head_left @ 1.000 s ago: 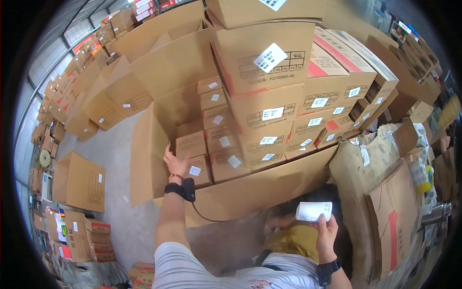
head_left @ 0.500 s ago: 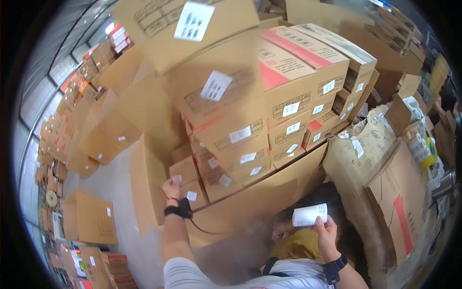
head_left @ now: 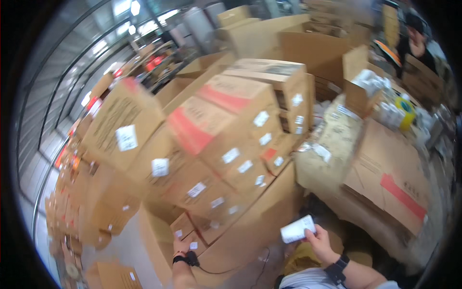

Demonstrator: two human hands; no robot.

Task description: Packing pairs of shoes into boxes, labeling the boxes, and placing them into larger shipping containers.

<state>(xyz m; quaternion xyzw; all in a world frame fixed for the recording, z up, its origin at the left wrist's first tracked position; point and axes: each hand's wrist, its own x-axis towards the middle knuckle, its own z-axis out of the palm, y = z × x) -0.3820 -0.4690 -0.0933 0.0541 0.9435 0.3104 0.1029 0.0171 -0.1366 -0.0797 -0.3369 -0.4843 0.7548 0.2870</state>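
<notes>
At the lower middle my left hand [head_left: 182,246] reaches into a big open cardboard box and rests against a small brown carton [head_left: 182,224]. A white label [head_left: 179,233] shows on that carton just above my hand. Blur smears these fingers. My right hand [head_left: 321,244] grips a roll of white printed labels [head_left: 297,229] by its near end, the thumb on top. Stacked brown cartons [head_left: 231,130], several with red bands and white labels, fill the box. Its near wall [head_left: 269,212] stands between the stack and my body.
A tilted carton [head_left: 122,127] tops the stack's left end. Right of the box lie a worn wrapped bundle [head_left: 327,149] and a flattened carton with a red stripe [head_left: 390,178]. A yellow tape roll [head_left: 406,111] lies farther right. Another person [head_left: 416,43] is at the far right.
The view has turned, so the stack appears lower and farther left. My left hand no longer visibly pinches a label and now lies against the carton. My right hand keeps the label roll.
</notes>
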